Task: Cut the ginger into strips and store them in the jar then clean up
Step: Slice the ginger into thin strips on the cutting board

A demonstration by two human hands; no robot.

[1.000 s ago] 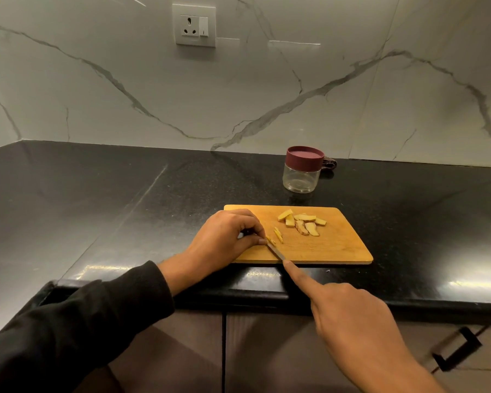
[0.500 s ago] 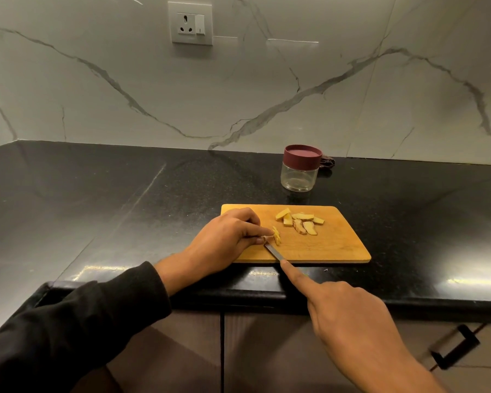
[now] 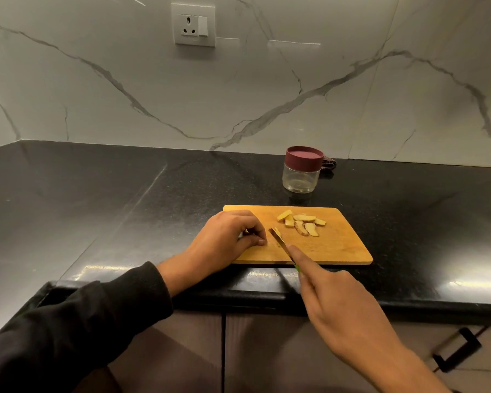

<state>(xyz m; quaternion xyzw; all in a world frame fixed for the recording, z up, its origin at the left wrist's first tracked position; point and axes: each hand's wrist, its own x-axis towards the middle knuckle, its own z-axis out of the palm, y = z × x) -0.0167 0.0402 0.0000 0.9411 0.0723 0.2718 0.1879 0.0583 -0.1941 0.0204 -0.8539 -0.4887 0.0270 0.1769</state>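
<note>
Gripping the knife [image 3: 279,241] by its handle, the right hand [image 3: 349,313] lay with its forefinger stretched along the blade's back, while the left hand [image 3: 227,239] pinched a small ginger remnant [image 3: 246,231] under curled fingers at the cutting board's [image 3: 338,248] near left part. Half a second before, blade and left fingertips had met at one piece; now they stood apart, a freshly cut pale strip [image 3: 277,231] lying against the blade tip. That suggested one more cut finished, with little ginger left to slice. Cut strips [image 3: 301,224], yellow and fibrous with brown skin on some, sat heaped mid-board. Behind it stood the clear jar [image 3: 301,177], maroon lid still on, upon the glossy black speckled surface [image 3: 125,211].
</note>
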